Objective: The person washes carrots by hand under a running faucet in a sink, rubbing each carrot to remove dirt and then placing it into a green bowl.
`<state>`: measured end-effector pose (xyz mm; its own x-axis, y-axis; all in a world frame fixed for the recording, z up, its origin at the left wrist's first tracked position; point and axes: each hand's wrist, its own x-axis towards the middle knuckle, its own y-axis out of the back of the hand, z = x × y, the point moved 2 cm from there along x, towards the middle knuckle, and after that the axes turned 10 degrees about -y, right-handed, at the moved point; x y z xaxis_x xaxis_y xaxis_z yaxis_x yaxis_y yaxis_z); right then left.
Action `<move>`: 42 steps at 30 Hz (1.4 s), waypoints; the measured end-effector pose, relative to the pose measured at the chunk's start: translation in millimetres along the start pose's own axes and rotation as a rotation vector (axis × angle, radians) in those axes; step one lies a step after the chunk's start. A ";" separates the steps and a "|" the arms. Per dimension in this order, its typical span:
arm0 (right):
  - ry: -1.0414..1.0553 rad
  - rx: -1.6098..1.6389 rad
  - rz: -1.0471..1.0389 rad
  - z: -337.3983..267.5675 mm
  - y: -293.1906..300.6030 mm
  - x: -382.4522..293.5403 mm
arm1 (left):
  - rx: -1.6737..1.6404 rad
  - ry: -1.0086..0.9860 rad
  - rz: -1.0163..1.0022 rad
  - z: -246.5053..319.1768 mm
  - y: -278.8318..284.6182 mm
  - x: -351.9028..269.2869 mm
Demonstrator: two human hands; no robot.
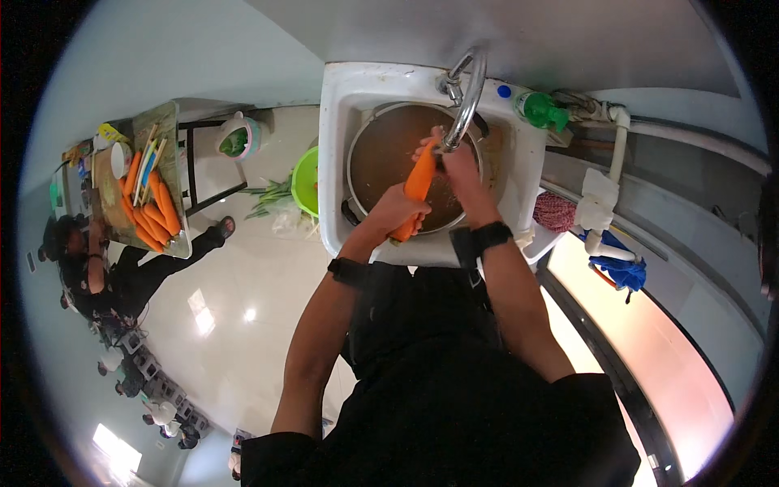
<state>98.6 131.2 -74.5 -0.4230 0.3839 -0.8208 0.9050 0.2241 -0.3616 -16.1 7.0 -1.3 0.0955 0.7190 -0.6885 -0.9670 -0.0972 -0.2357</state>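
My left hand (395, 211) grips the lower part of a large orange carrot (420, 174), held slanting over a metal pot (352, 159) of brownish water. The pot sits inside a white ceramic sink (336, 85). At the carrot's upper end is my right hand (453, 159), partly hidden behind the curved metal faucet (473, 91); its fingers are spread around the tip, and whether they grip it I cannot tell. The faucet's mouth is just above this end of the carrot.
A green basin (306, 181) and leafy greens (272, 196) lie left of the sink. A green plastic bottle (538, 111) is at its back right corner. Further left, a person (91, 262) is beside a table (184, 228) holding several carrots (156, 224) and a white bowl (121, 160).
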 end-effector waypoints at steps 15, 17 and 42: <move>0.271 -0.544 0.482 -7.1 -20.2 -30.4 | -0.262 -0.036 -0.083 -2.6 -19.3 -4.4; 0.316 -0.676 0.602 -8.6 -2.0 -9.5 | -0.430 0.031 -0.030 2.8 -23.5 -4.0; 0.033 -0.179 0.117 14.8 11.2 25.3 | -0.128 -0.021 0.020 -13.6 -15.8 -2.9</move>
<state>98.7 130.1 -105.8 -0.3190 0.4447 -0.8369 0.9270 0.3303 -0.1778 2.1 -2.9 -4.9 0.0701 0.7301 -0.6797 -0.9304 -0.1979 -0.3085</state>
